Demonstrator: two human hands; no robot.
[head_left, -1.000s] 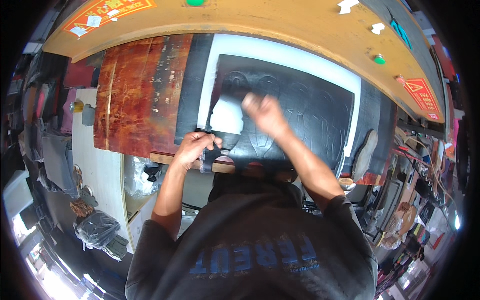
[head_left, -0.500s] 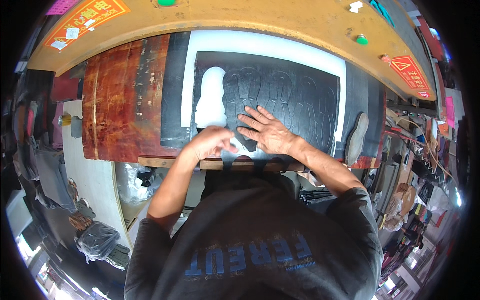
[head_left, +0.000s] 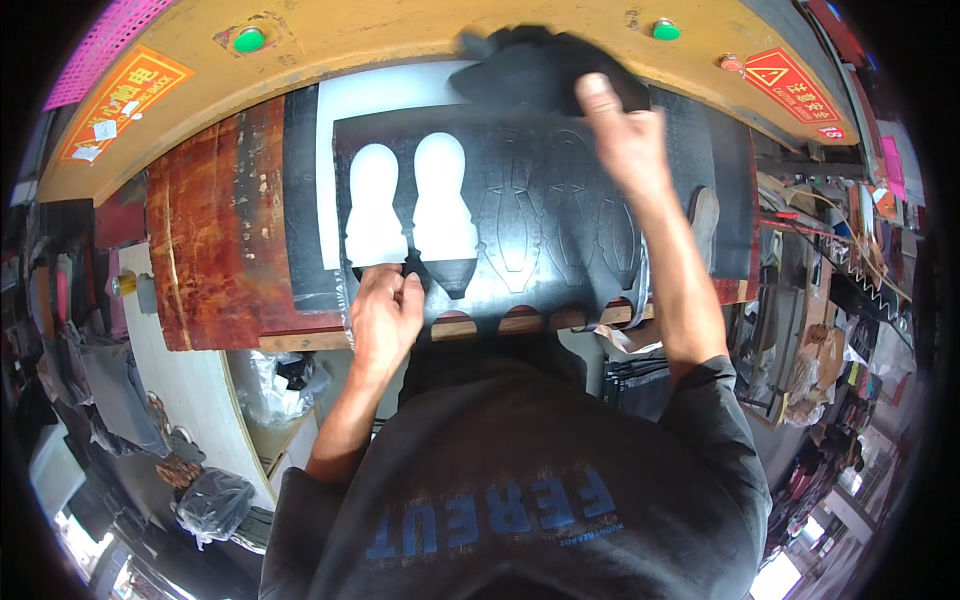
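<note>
"Where is the black sheet (head_left: 475, 180) found?"

"It is laid across the centre of the frame, over a white sheet (head_left: 333, 180) on the counter (head_left: 205, 230)."

"How is it likely to handle?"

"It is judged light, thin and bendable, perhaps slightly slick. The narrow strip between its openings could be torn, so it is best taken by the broad outer margins."

"And the grips?"

"Black cut material (head_left: 535, 75) is clasped in the right grip (head_left: 632, 140) at upper centre, too blurred to be counted. The left grip (head_left: 388, 318) is curled at the sheet's lower-left edge; whether anything is pinched there cannot be told."

"How is the sheet marked?"

"Its dark, faintly shiny face is pierced at left by two sole-shaped openings, filled mostly with white; sole outlines are pressed farther right, and the lower edge is scalloped."
</note>
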